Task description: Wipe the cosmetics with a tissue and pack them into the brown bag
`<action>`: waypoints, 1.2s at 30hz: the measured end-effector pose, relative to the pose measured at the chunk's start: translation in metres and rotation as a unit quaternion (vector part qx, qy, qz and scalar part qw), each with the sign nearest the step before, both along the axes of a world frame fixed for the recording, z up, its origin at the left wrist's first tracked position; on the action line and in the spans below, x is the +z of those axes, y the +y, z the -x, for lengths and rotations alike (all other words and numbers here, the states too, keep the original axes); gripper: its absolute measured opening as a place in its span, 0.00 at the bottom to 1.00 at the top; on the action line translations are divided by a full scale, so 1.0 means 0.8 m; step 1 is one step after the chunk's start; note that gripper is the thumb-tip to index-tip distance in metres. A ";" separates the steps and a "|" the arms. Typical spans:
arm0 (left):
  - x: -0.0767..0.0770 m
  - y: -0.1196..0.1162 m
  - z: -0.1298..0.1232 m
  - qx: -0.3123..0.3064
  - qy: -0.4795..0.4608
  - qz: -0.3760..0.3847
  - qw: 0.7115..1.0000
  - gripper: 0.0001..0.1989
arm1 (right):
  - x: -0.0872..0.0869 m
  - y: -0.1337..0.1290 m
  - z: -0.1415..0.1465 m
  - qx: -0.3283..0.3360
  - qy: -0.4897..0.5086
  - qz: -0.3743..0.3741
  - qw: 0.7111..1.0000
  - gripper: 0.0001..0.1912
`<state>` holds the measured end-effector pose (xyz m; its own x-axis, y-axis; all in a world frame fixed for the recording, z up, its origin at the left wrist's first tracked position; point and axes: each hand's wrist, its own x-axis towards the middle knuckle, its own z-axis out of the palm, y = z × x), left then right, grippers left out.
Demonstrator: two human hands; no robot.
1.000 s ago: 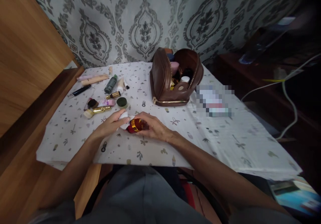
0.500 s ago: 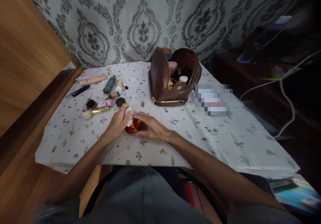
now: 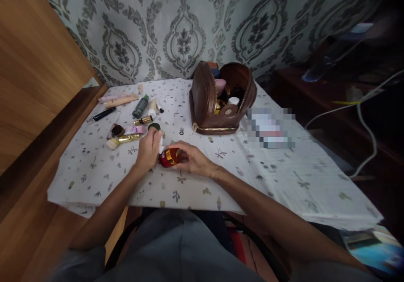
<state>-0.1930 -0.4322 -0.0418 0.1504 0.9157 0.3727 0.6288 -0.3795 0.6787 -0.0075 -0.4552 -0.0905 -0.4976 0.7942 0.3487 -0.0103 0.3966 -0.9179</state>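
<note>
My right hand (image 3: pixel 195 160) grips a red bottle with a gold band (image 3: pixel 170 157), which lies tilted with its base toward the left. Just left of the bottle, my left hand (image 3: pixel 150 148) is closed around a white item (image 3: pixel 160 142), mostly hidden by the fingers. A dark green round lid (image 3: pixel 154 126) lies just beyond my left hand. Farther left are a gold tube (image 3: pixel 129 138), a pink tube (image 3: pixel 135 129), a small dark-topped jar (image 3: pixel 118 130) and a green bottle (image 3: pixel 140 106).
An open brown bag (image 3: pixel 216 120) holding several cosmetics stands at the back of the cloth-covered table (image 3: pixel 202 195). Right of it lies a blurred-out flat item (image 3: pixel 271 132). A black pen-like item (image 3: pixel 104 114) and beige tube (image 3: pixel 120 101) lie at the back left.
The white item in my left hand has moved left and its top is now more covered by the fingers. More of the red bottle shows beside my right hand. The view has shifted slightly.
</note>
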 end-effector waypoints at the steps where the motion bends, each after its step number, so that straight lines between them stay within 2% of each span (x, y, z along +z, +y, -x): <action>1: 0.002 -0.002 -0.001 -0.006 0.018 -0.003 1.000 0.14 | 0.000 0.000 0.000 -0.003 0.004 0.009 1.000 0.28; 6: 0.006 -0.023 -0.002 -0.045 0.097 0.002 0.994 0.09 | 0.004 -0.002 -0.001 -0.019 -0.019 0.014 1.000 0.28; 10: 0.008 -0.043 0.012 -0.090 0.121 -0.005 0.989 0.05 | 0.007 -0.002 -0.003 -0.022 -0.022 0.016 0.999 0.27; 13: 0.010 -0.059 0.025 -0.137 0.140 0.015 0.981 0.08 | 0.008 -0.002 -0.002 -0.021 -0.013 0.026 0.999 0.27; 17: 0.010 -0.073 0.034 -0.153 0.142 0.021 0.978 0.15 | 0.006 -0.002 0.000 -0.022 0.020 0.066 0.997 0.30; 20: 0.006 -0.070 0.034 -0.118 0.100 0.002 0.988 0.17 | 0.007 -0.003 0.001 -0.014 0.031 0.089 0.995 0.31; 23: 0.004 -0.056 0.030 -0.041 0.038 0.010 0.998 0.13 | 0.008 -0.003 0.001 0.000 0.031 0.097 0.995 0.27; 26: 0.003 -0.041 0.025 -0.012 0.006 0.034 0.999 0.09 | 0.009 -0.003 0.000 0.015 0.042 0.101 0.994 0.27; 32: 0.002 -0.034 0.024 -0.043 -0.009 0.002 0.999 0.06 | 0.009 -0.002 0.000 0.006 0.039 0.084 0.996 0.27; 36: 0.009 -0.040 0.031 -0.117 0.011 -0.042 0.992 0.08 | 0.011 -0.002 0.000 0.025 0.049 0.107 0.993 0.27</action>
<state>-0.2182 -0.4640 -0.0342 0.3646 0.8204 0.4405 0.5307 -0.5718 0.6256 -0.0075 -0.4566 -0.0818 -0.5098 0.8309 0.2228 -0.1174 0.1894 -0.9749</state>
